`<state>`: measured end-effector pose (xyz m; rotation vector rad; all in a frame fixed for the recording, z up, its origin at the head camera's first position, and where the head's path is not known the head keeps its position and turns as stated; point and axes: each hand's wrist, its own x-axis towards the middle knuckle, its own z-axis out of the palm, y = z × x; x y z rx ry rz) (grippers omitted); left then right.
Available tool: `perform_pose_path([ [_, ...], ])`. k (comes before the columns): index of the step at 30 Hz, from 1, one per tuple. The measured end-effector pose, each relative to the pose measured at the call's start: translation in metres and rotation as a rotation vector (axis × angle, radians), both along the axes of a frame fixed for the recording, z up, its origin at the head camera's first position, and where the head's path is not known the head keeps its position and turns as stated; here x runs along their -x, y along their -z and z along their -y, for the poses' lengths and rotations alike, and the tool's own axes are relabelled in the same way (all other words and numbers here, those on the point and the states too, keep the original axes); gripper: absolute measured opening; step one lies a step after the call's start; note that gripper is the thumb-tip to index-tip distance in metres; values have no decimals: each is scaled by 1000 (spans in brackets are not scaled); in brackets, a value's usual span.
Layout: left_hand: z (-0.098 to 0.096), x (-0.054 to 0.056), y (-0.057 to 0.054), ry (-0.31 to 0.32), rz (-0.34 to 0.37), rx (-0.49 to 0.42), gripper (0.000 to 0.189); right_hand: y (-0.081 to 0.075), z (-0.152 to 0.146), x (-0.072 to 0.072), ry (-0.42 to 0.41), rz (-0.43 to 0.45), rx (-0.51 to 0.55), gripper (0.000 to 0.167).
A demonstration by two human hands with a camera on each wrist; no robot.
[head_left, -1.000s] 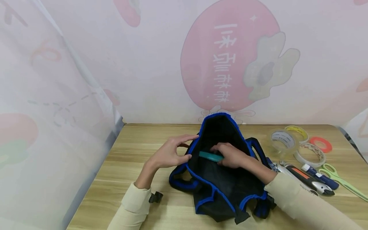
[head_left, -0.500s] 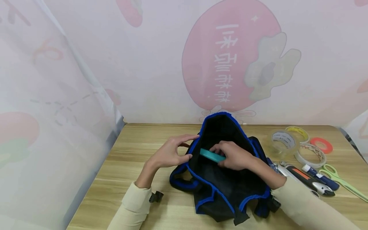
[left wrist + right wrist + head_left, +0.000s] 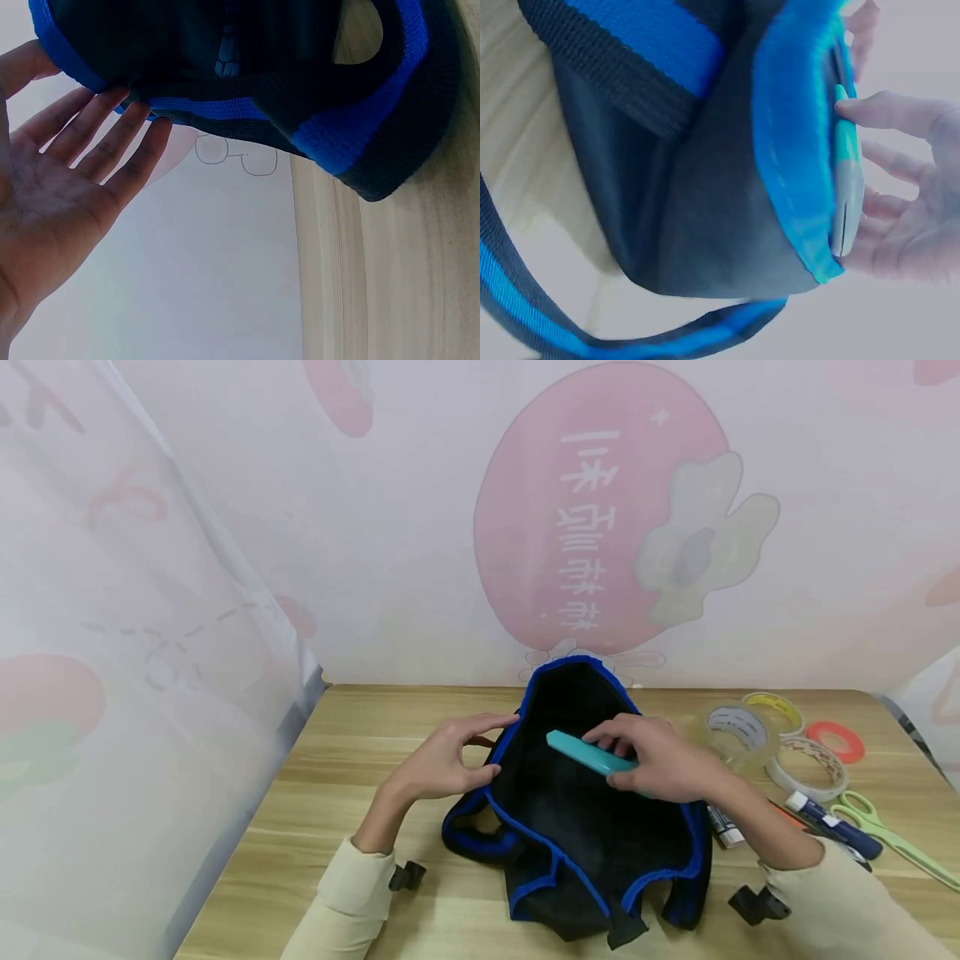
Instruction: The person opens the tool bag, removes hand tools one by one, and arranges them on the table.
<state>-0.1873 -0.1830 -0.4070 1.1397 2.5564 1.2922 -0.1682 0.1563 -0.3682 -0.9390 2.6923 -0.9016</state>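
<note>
A black fabric bag (image 3: 525, 825) with blue trim stands on the table, its mouth wide towards the head camera. My left hand (image 3: 438, 764) grips the left rim, thumb and index finger set apart along the blue edge; the left wrist view shows the other fingers against the fabric. Over the mouth's right side, my right hand (image 3: 667, 760) holds a slim teal-and-grey tool (image 3: 588, 753) between thumb and fingers, its teal end pointing left. In the right wrist view the grey end of this tool (image 3: 845, 217) overlaps the hand beside the bag's blue edge. The exact kind of tool I cannot tell.
On the right lie a clear tape roll (image 3: 738, 720), a yellow one (image 3: 772, 700), a red one (image 3: 847, 755) and a white one (image 3: 795, 785). Nearer are green-handled scissors (image 3: 896, 841) and a dark blue tube (image 3: 840, 827). My right forearm covers other tools. A printed cloth (image 3: 405, 568) hangs behind.
My right hand has risen from inside the bag and moved right and towards the camera, with the teal tool in its grip. The left hand stays at the rim.
</note>
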Motion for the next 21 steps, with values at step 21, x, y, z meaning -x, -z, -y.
perform_pose_path([
  [21, 0, -2, -1, 0, -2, -2, 69, 0, -98, -22, 157, -88, 65, 57],
])
